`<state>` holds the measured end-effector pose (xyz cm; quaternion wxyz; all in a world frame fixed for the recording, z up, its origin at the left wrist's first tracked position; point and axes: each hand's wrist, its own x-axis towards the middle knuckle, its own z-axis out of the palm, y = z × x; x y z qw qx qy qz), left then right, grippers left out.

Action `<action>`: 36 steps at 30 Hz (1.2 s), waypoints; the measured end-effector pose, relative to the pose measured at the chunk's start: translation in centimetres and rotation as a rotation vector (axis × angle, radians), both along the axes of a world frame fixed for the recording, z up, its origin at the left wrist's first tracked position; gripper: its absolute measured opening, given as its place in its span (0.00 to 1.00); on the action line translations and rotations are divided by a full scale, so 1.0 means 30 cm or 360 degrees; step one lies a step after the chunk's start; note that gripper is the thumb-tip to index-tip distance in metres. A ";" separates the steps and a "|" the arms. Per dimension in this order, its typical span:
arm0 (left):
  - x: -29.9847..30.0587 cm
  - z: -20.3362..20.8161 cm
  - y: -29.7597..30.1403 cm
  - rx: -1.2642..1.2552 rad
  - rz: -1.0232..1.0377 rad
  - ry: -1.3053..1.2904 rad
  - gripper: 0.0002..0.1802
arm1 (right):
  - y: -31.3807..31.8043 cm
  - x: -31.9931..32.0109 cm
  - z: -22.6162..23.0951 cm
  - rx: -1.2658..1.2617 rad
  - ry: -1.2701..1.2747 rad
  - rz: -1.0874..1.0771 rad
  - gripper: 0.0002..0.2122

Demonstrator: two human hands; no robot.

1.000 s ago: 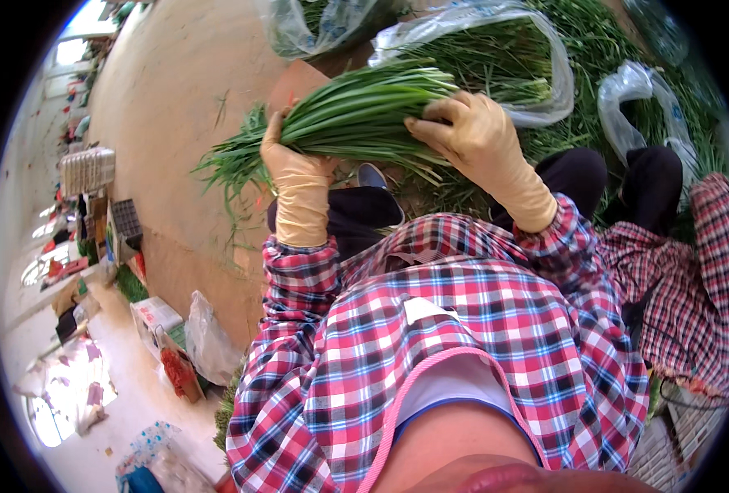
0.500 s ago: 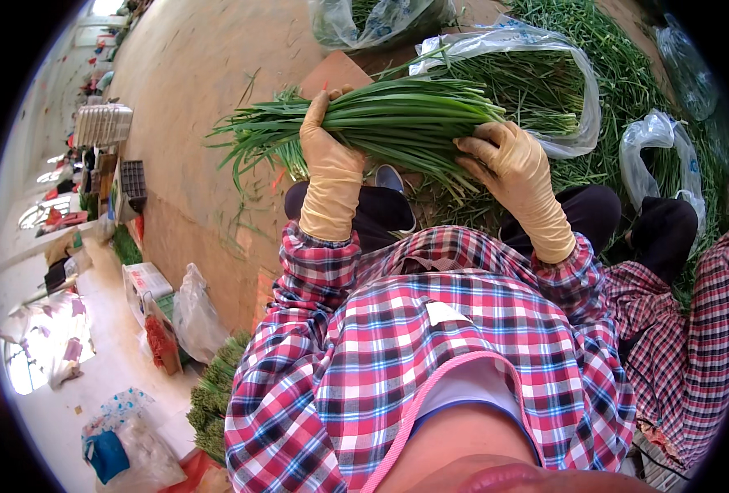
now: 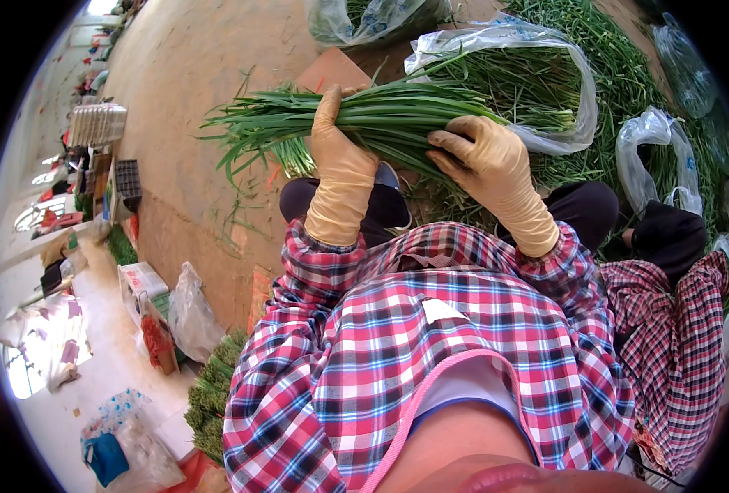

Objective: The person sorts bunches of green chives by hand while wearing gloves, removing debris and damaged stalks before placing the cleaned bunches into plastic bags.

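In the head view, we hold a bunch of green stalks [image 3: 401,111] roughly sideways above the brown floor [image 3: 208,99], out past our knees. Our left hand [image 3: 340,156], in a pale yellow glove, is closed around it, thumb across the front and fingertips showing at the far edge; the thin leaf tips fan out to its left. Our right hand [image 3: 483,152], gloved alike, has its fingers bent at the other end of the bunch (the fingertips look stained dark), with thumb and fingers slightly apart, and we cannot tell whether it grips any stalks. Below the leaf tips we see a smaller bundle [image 3: 294,156]. Just beyond our right hand, a clear plastic bag [image 3: 588,94] lies open around more greens, with loose greens [image 3: 619,70] heaped beside it. Farther right sits a co-worker [image 3: 680,353] in checked clothing
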<state>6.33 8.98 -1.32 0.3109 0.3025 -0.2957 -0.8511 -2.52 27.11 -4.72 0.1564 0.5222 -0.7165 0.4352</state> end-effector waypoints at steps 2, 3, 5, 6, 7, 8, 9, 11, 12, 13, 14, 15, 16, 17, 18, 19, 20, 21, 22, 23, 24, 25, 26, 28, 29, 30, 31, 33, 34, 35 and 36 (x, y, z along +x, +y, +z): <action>-0.006 0.002 0.032 -0.0069 -0.0009 0.0026 0.08 | -0.022 0.023 0.013 -0.0052 -0.0091 -0.0005 0.10; -0.010 0.000 0.048 -0.0103 -0.0014 0.0039 0.08 | -0.029 0.034 0.015 -0.0034 -0.0194 0.0013 0.10; -0.009 -0.026 0.079 -0.0254 -0.0039 0.0096 0.06 | -0.044 0.057 0.012 -0.0003 -0.0398 0.0056 0.10; -0.006 -0.034 0.088 -0.0330 -0.0052 0.0126 0.06 | -0.046 0.060 0.019 -0.0041 -0.0505 0.0092 0.09; -0.003 -0.028 0.093 -0.0307 -0.0044 0.0125 0.06 | -0.046 0.062 0.015 -0.0090 -0.0638 0.0150 0.09; -0.002 -0.017 0.099 -0.0284 -0.0038 0.0124 0.07 | -0.045 0.062 0.008 -0.0140 -0.0771 0.0206 0.09; -0.001 -0.012 0.103 -0.0261 -0.0033 0.0123 0.07 | -0.042 0.061 0.002 -0.0191 -0.0904 0.0261 0.09; 0.004 -0.013 0.090 -0.0274 -0.0054 0.0157 0.06 | -0.029 0.048 -0.003 -0.0244 -0.1052 0.0353 0.09; 0.006 -0.014 0.079 -0.0279 -0.0067 0.0173 0.05 | -0.017 0.040 -0.004 -0.0271 -0.1127 0.0396 0.09; 0.013 -0.016 0.065 -0.0268 -0.0047 0.0170 0.05 | -0.003 0.036 0.003 -0.0226 -0.1343 0.0423 0.09; 0.020 -0.021 0.048 -0.0257 -0.0028 0.0166 0.05 | 0.019 0.030 0.016 -0.0179 -0.1560 0.0448 0.09; 0.025 -0.025 0.031 -0.0246 -0.0010 0.0161 0.06 | 0.041 0.022 0.036 -0.0130 -0.1777 0.0472 0.09; 0.026 -0.030 0.017 -0.0154 0.0051 0.0180 0.08 | 0.067 0.006 0.065 -0.0098 -0.1935 0.0535 0.08; 0.031 -0.028 0.002 -0.0143 0.0046 0.0191 0.08 | 0.075 -0.008 0.030 -0.0317 -0.2110 0.0732 0.07; 0.038 -0.024 -0.015 -0.0133 0.0042 0.0202 0.08 | 0.096 -0.021 0.029 -0.0372 -0.2161 0.0756 0.07; 0.043 -0.020 -0.029 -0.0121 0.0035 0.0215 0.08 | 0.121 -0.035 0.029 -0.0428 -0.2209 0.0777 0.07; 0.052 0.001 -0.034 -0.0156 0.0049 0.0144 0.09 | 0.147 -0.045 0.011 -0.0484 -0.2308 0.0731 0.06; 0.063 0.000 -0.055 -0.0158 0.0100 0.0135 0.09 | 0.172 -0.063 -0.029 -0.0575 -0.2324 0.0679 0.05; 0.071 -0.013 -0.082 -0.0153 0.0145 0.0131 0.09 | 0.208 -0.076 -0.049 -0.0740 -0.2399 0.0657 0.05; 0.086 -0.023 -0.115 -0.0156 0.0196 0.0121 0.09 | 0.243 -0.089 -0.072 -0.0909 -0.2476 0.0644 0.04; 0.104 -0.039 -0.156 -0.0177 0.0218 0.0111 0.11 | 0.285 -0.111 -0.109 -0.0957 -0.2519 0.0655 0.04; 0.110 -0.041 -0.180 -0.0166 0.0223 0.0104 0.11 | 0.337 -0.141 -0.150 -0.1014 -0.2559 0.0654 0.04; 0.123 -0.050 -0.201 -0.0154 0.0238 0.0098 0.11 | 0.374 -0.161 -0.179 -0.1062 -0.2602 0.0660 0.04; 0.141 -0.069 -0.242 -0.0114 0.0323 0.0129 0.11 | 0.434 -0.179 -0.220 -0.0980 -0.2512 0.0479 0.04; 0.152 -0.071 -0.260 -0.0127 0.0315 0.0133 0.11 | 0.459 -0.187 -0.234 -0.0938 -0.2466 0.0391 0.04; 0.164 -0.073 -0.277 -0.0141 0.0308 0.0138 0.11 | 0.477 -0.205 -0.256 -0.0331 -0.2189 0.0022 0.06; 0.164 -0.078 -0.282 -0.0143 0.0291 0.0142 0.11 | 0.470 -0.201 -0.256 -0.0112 -0.1789 -0.0067 0.07; 0.162 -0.062 -0.273 -0.0086 0.0201 0.0182 0.09 | 0.398 -0.165 -0.232 0.0291 -0.0980 -0.0213 0.09; 0.172 -0.050 -0.261 -0.0083 0.0212 0.0187 0.09 | 0.333 -0.126 -0.199 -0.0019 -0.1468 -0.0033 0.13; 0.171 -0.044 -0.246 -0.0069 0.0206 0.0190 0.08 | 0.267 -0.080 -0.155 -0.0204 -0.1600 0.0045 0.14; 0.167 -0.037 -0.228 -0.0071 0.0205 0.0175 0.07 | 0.209 -0.050 -0.113 -0.0111 -0.1429 0.0071 0.16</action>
